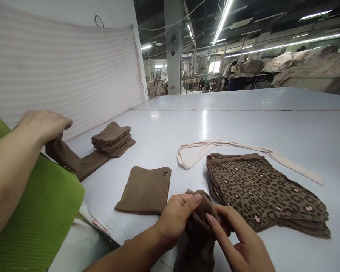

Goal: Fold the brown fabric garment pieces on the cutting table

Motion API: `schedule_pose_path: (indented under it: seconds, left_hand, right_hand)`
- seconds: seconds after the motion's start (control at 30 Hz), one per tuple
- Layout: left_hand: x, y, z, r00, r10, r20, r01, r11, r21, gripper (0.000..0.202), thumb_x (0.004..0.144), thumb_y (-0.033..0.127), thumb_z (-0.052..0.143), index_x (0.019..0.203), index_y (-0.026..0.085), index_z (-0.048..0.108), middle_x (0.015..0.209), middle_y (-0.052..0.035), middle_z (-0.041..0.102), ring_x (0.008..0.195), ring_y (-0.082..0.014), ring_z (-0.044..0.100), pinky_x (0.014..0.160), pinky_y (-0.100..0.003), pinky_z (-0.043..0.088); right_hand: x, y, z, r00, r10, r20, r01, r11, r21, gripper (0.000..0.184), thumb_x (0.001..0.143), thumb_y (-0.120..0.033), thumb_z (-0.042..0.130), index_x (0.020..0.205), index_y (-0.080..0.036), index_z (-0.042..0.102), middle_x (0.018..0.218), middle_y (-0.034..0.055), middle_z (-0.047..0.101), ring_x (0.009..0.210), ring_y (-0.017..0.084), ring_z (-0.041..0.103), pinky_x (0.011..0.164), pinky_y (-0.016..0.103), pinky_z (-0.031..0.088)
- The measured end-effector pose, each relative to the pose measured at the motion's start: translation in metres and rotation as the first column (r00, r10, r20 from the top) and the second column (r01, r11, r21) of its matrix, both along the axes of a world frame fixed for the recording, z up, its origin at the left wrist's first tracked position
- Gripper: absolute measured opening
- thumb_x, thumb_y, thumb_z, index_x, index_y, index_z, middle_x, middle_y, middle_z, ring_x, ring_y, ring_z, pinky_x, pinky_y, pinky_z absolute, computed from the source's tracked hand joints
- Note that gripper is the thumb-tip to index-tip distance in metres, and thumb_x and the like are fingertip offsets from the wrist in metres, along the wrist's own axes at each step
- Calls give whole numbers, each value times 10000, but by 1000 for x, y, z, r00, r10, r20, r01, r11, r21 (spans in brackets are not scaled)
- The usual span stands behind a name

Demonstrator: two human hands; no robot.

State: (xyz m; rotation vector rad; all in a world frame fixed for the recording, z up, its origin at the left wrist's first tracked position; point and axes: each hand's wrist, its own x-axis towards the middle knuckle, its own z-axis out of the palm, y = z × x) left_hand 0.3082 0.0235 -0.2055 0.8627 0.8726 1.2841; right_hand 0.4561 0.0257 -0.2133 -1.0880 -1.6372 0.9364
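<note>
Both my hands are at the front edge of the table on one piece of brown fabric [200, 241], which hangs down bunched. My left hand [177, 215] pinches its top edge between thumb and fingers. From the other side, my right hand [235, 234] grips the same edge, its thumb pressed to the cloth. Just left of them lies a flat brown fabric piece [146, 189] with a small dark hole near one corner. To the right rests a stack of leopard-print fabric pieces [249, 185] with pink spots, close to my right hand.
A co-worker's hand [45, 122] at left holds a brown strip [87, 164] beside a stack of folded brown pieces [113, 138]. The co-worker's green top [42, 211] is near my left arm. A pale pink fabric strip [198, 153] lies behind the leopard stack on the white table [164, 132].
</note>
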Motion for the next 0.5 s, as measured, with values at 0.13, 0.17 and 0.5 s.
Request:
schedule_pose_path:
  seconds: [0.13, 0.17, 0.5]
  left_hand:
    - [10, -9, -8, 987, -33, -159, 68, 973, 222, 490, 764, 526, 638, 1025, 117, 569, 881, -76, 560, 818, -181, 523, 771, -288, 429]
    - [12, -11, -13, 986, -51, -161, 93, 961, 262, 520, 753, 506, 661, 1090, 131, 537, 926, -82, 551, 857, -192, 518, 798, -300, 423]
    - [-15, -10, -19, 835, -517, -190, 505, 856, -110, 474, 690, 581, 661, 705, 116, 575, 615, 16, 373, 580, -87, 296, 545, -208, 223]
  right_hand:
    - [-11, 1, 2, 975, 73, -211, -109, 981, -164, 233, 816, -462, 582, 773, -233, 593, 694, -12, 530, 666, 155, 493, 549, 198, 397]
    - [-10, 1, 3, 967, 67, -244, -112, 978, -177, 252, 825, -467, 571, 756, -224, 584, 687, -13, 530, 663, 155, 495, 586, 209, 409]
    - [23, 15, 20, 966, -21, -259, -2, 996, -88, 420, 891, -547, 447, 649, -206, 407, 633, -29, 369, 602, 133, 389, 567, 220, 366]
